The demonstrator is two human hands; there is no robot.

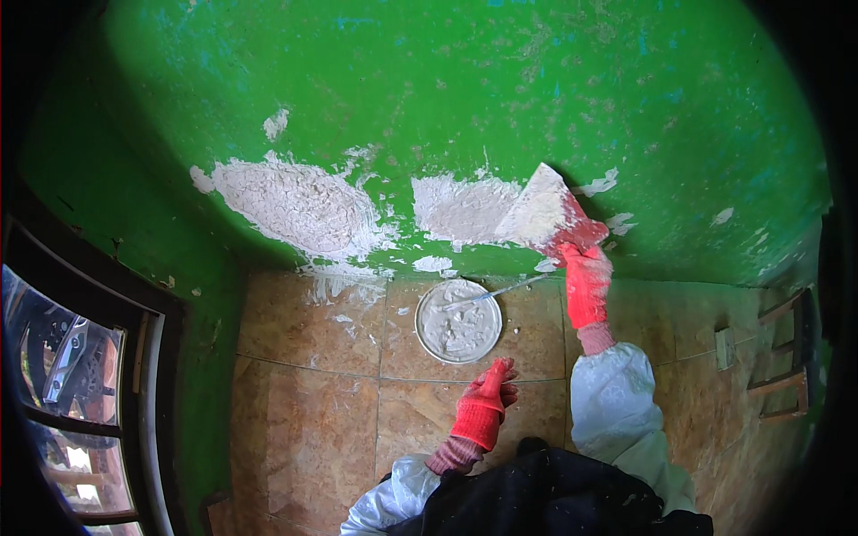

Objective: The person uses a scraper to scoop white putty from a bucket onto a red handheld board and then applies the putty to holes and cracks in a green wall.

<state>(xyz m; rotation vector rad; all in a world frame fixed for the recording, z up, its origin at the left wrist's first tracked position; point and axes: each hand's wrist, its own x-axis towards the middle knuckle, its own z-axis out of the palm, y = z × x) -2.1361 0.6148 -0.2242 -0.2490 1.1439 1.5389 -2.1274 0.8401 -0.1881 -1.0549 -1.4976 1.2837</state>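
Note:
My right hand (587,284), in a red work glove, grips a wide putty knife (541,210) with a red handle part. Its broad blade is coated with pale putty and lies against the green wall, over the right end of a putty patch (460,207). My left hand (485,402), also red-gloved, hovers above the tiled floor with nothing visible in it, fingers loosely bent and a little apart. Just beyond it stands a round white tub (420,339) of grey-white putty. A thin rod (518,286) leans across the tub's rim, one end in the putty.
A larger rough putty patch (295,207) covers the green wall (384,80) on the left. Putty smears mark the tan tile floor (304,402) below it. A dark-framed glass door (134,357) is at the left; a wooden frame-like piece (785,357) stands at the far right.

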